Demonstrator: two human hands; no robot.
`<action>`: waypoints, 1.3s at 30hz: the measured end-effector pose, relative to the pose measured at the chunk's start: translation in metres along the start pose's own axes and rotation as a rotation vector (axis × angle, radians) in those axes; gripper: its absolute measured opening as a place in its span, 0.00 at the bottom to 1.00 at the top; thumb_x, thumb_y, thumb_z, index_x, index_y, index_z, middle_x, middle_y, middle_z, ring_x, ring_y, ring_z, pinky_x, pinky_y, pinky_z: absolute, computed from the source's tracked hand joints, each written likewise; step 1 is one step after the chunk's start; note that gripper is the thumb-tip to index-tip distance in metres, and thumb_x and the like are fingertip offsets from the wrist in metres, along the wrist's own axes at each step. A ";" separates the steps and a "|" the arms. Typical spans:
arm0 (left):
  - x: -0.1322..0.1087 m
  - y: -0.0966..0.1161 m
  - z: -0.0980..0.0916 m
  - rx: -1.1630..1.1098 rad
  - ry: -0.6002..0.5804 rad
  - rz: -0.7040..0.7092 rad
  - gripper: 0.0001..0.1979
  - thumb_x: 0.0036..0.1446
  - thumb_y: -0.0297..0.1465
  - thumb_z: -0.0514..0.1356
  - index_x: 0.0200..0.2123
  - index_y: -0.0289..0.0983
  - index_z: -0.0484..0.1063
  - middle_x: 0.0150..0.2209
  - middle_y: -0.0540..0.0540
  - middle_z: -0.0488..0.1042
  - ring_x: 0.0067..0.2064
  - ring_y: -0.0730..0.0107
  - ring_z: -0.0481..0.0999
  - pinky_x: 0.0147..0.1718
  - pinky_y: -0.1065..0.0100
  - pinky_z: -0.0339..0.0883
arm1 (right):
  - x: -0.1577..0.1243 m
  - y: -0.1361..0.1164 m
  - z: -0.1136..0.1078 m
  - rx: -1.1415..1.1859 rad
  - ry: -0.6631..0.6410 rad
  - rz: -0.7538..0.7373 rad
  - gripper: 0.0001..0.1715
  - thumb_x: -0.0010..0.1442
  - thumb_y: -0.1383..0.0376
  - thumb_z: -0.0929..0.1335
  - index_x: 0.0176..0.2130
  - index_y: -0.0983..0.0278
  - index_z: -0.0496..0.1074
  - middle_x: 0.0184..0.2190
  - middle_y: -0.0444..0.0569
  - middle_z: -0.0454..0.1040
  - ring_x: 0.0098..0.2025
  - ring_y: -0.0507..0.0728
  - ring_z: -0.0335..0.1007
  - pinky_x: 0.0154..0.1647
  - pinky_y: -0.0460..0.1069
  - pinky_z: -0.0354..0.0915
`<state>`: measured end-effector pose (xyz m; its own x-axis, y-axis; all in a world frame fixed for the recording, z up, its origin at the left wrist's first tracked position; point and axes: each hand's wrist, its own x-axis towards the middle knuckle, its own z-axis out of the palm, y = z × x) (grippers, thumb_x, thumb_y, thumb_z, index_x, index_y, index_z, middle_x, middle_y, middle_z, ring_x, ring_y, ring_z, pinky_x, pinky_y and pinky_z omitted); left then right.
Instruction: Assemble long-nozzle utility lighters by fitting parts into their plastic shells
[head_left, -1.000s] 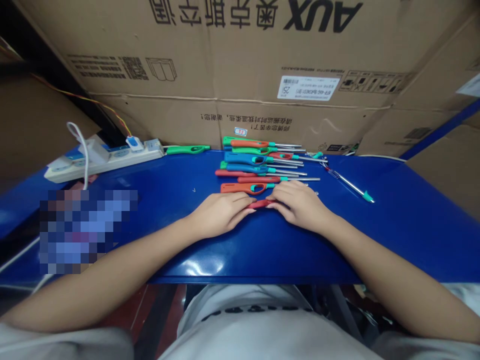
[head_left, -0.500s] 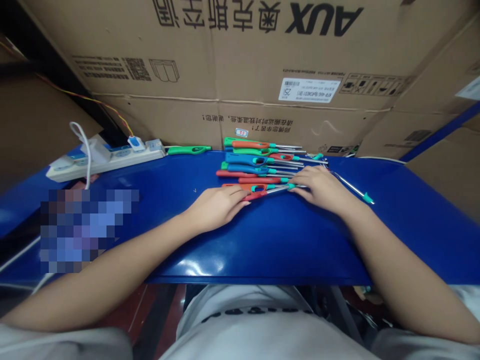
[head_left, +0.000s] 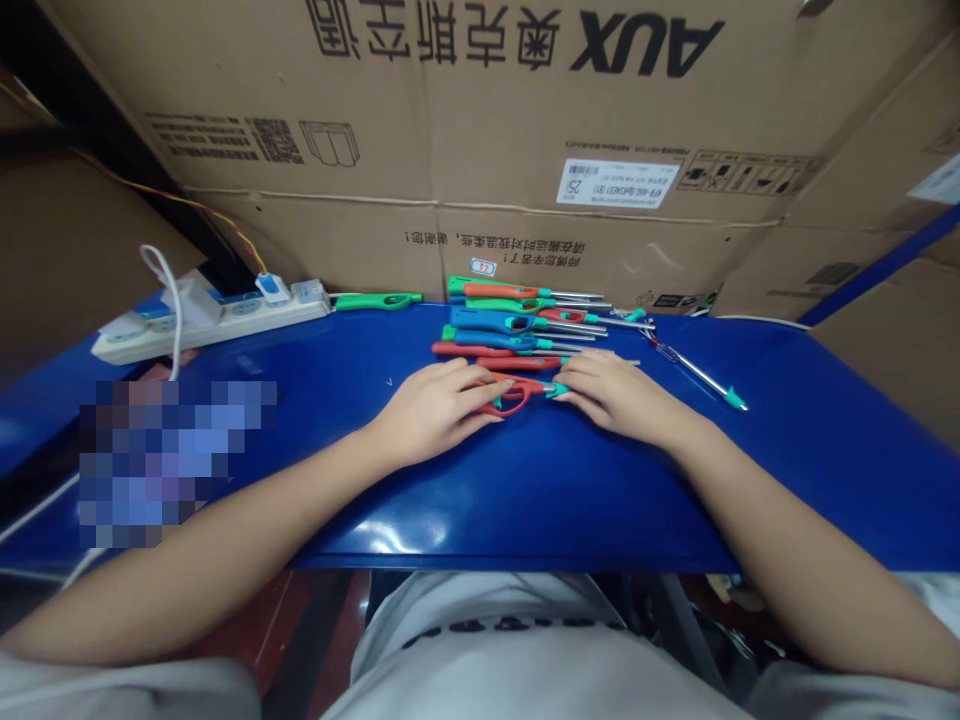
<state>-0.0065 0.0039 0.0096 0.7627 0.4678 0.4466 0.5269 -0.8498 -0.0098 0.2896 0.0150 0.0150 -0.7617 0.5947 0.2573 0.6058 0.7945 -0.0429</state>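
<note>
Red lighter (head_left: 535,387) is over the bench (head_left: 525,490), lengthwise between both hands. Left hand (head_left: 435,412) grasps its handle, likely to steady it; right hand (head_left: 619,396) pinches the teal collar (head_left: 556,390), seemingly for control. Other lighters (head_left: 480,320) lie just beyond, tubes rightward, probably for order.

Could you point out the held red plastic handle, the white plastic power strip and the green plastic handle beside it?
Held red plastic handle (head_left: 532,387), head view: its front end.
White plastic power strip (head_left: 217,331), head view: its front side.
Green plastic handle (head_left: 361,301), head view: its solid body.
</note>
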 end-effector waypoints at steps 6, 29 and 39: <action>-0.003 0.005 0.005 0.002 0.002 0.079 0.19 0.69 0.38 0.56 0.59 0.39 0.72 0.53 0.42 0.77 0.51 0.60 0.76 0.48 0.62 0.71 | 0.005 -0.018 0.008 0.072 -0.084 -0.010 0.20 0.74 0.59 0.57 0.40 0.66 0.72 0.36 0.56 0.74 0.41 0.61 0.67 0.46 0.55 0.63; -0.006 0.010 0.006 -0.204 0.025 -0.117 0.16 0.69 0.40 0.56 0.51 0.40 0.78 0.47 0.45 0.81 0.44 0.65 0.82 0.41 0.69 0.75 | -0.001 -0.021 0.007 -0.013 0.048 -0.051 0.19 0.73 0.60 0.59 0.42 0.66 0.74 0.34 0.54 0.77 0.34 0.57 0.71 0.37 0.50 0.63; -0.007 0.017 0.008 -0.305 0.007 -0.161 0.16 0.69 0.39 0.56 0.52 0.40 0.78 0.48 0.44 0.81 0.45 0.65 0.82 0.43 0.68 0.76 | -0.003 -0.028 0.019 -0.126 0.100 -0.064 0.19 0.73 0.64 0.57 0.38 0.66 0.73 0.30 0.54 0.76 0.31 0.57 0.68 0.34 0.51 0.58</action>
<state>0.0001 -0.0121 -0.0012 0.6758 0.6009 0.4268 0.5031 -0.7993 0.3287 0.2710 -0.0068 -0.0031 -0.7769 0.5231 0.3504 0.5855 0.8049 0.0968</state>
